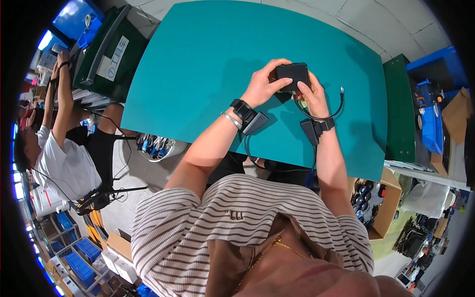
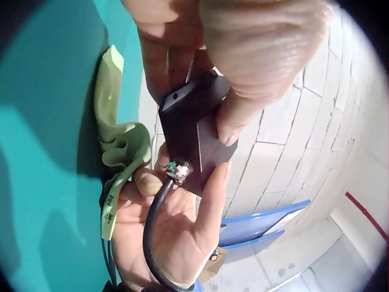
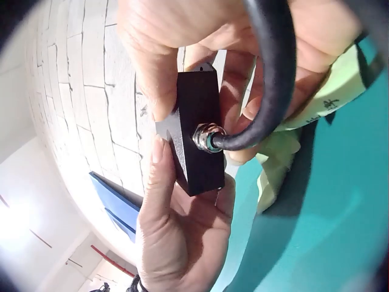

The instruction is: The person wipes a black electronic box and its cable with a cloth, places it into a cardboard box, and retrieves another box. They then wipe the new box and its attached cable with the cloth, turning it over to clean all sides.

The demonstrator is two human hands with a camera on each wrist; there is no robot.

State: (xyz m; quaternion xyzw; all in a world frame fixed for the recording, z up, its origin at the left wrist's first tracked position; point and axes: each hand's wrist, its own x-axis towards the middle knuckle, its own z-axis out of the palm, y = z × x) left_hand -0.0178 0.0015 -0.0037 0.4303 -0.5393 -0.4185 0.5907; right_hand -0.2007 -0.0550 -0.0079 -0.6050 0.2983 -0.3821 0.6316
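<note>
A flat black box is held up over the teal table between both hands. My left hand grips its left side, thumb laid across the top face. From the right, my right hand pinches it with thumb and fingers. In the right wrist view, a black cable leaves the box's side through a round metal fitting. The cable curves round past the right hand to a bare end. A yellow-green cloth strip with dark characters hangs at the right hand, below the box.
A dark green cart with a label stands left of the table, near a seated person. Below the table's left edge is a tub of cables. A cardboard box of round black parts stands at the lower right.
</note>
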